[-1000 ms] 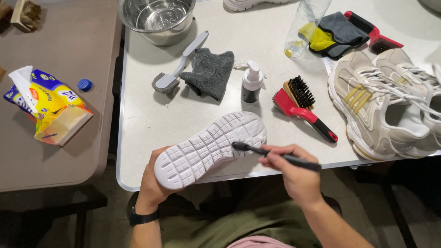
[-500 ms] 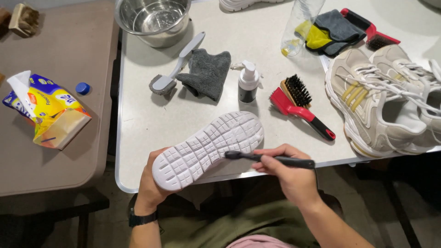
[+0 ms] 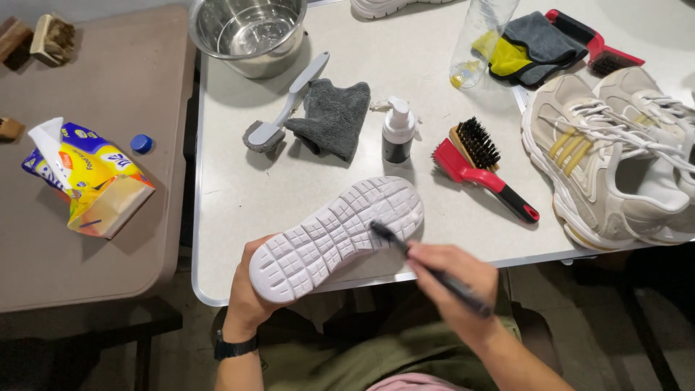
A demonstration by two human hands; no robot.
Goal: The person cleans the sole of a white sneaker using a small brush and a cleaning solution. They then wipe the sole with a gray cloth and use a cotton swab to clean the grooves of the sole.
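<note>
Motion blurs right hand (image 3: pixel 452 279) (gripping thin black brush (image 3: pixel 427 268)) against upturned sole (image 3: pixel 337 235).

White table (image 3: pixel 239 188) bearing a steel bowl (image 3: pixel 248 29), grey cloth (image 3: pixel 331 116), pump bottle (image 3: pixel 397 130), red-handled brush (image 3: pixel 481 166) and beige sneakers (image 3: pixel 615 156); adjacent brown table (image 3: pixel 94 275) with a tissue pack (image 3: pixel 87 181).

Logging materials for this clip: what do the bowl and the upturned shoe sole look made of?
Bowl: likely stainless steel, shiny with reflections. Shoe sole, held by the left hand: apparently matte white foam or rubber, with moulded tread blocks.
</note>
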